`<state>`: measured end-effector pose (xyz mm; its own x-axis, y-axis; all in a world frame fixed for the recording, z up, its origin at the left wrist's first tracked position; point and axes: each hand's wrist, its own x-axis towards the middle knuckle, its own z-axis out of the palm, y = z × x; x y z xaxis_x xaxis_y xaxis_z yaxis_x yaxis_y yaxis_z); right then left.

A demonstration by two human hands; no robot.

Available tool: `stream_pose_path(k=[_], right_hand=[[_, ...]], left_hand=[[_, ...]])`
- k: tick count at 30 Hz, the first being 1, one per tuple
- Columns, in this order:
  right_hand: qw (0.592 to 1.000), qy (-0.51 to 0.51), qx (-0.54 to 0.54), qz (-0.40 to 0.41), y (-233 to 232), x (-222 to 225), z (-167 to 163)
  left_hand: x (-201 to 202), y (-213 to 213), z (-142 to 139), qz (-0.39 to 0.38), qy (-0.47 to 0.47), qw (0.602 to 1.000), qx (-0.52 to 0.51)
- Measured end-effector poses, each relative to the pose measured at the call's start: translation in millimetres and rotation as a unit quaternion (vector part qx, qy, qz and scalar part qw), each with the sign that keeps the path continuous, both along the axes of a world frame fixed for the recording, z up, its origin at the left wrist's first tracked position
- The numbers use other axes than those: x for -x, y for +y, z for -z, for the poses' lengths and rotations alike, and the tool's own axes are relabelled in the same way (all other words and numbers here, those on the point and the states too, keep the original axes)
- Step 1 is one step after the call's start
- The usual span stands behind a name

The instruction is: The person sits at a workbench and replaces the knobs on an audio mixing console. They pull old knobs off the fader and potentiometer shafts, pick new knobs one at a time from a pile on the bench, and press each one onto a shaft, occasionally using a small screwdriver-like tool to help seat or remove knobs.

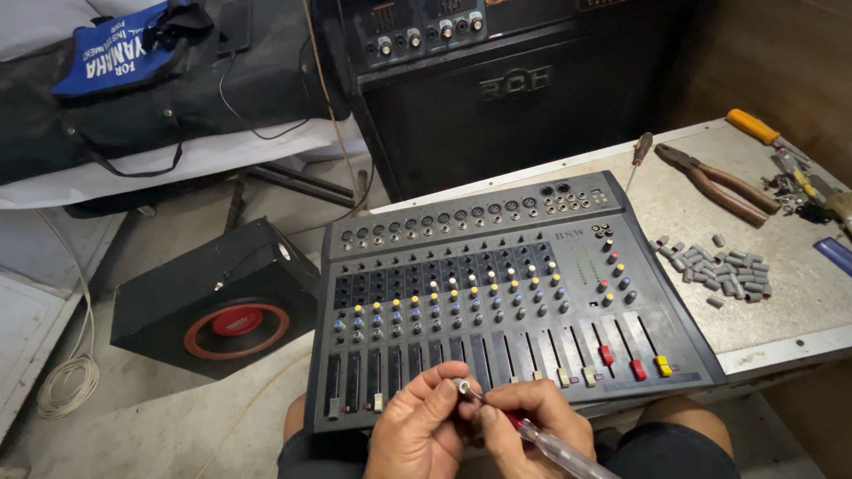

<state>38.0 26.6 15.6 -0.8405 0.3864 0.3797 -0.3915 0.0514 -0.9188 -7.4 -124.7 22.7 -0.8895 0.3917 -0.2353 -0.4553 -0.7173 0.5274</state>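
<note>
The left hand (417, 432) pinches a small grey knob (461, 386) at the audio mixer's (506, 293) near edge; the right hand (532, 426) grips a clear-handled screwdriver (555, 448). Many knobs lie removed in a pile (719, 270) (several faders bare) on the table (781, 328).

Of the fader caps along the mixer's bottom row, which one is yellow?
The rightmost fader cap on the mixer is yellow. The two just left of it are red; the others are pale grey.

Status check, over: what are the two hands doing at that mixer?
Left hand pinching small grey knob. Right hand holding clear-handled screwdriver, tip at the knob. Audio mixer just beyond. Nothing in the way.
</note>
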Motion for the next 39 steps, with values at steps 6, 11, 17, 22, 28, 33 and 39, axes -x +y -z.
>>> stream_pose_path(k=[6, 11, 17, 22, 28, 33, 39], right_hand=[[0.999, -0.006, -0.021, 0.025, -4.2, 1.5, -6.0], [0.998, -0.046, -0.032, 0.035, -4.4, 2.1, -8.9], [0.997, -0.066, -0.018, 0.022, -3.3, 1.2, -12.0], [0.996, -0.08, -0.01, 0.036, -9.4, 2.3, -13.7], [0.998, -0.039, -0.019, 0.044, -8.4, 1.8, -15.2], [0.998, 0.012, -0.003, 0.06, -13.6, 2.1, -9.3], [0.997, -0.016, 0.005, 0.079, -9.0, -0.3, 2.9]], left_hand=[[0.3, 1.7, 5.0, -0.014, 0.027, 0.999, 0.02], [-1.6, 3.2, 7.6, -0.023, 0.045, 0.997, 0.053], [-2.0, 7.1, 9.7, -0.026, 0.042, 0.997, 0.066], [-1.8, 9.2, 11.9, -0.047, 0.029, 0.998, 0.043], [0.2, 8.9, 11.3, -0.031, 0.025, 0.998, 0.041], [2.8, 9.5, 8.7, -0.027, 0.038, 0.998, 0.039], [3.5, 12.1, 5.1, -0.019, 0.036, 0.999, 0.027]])
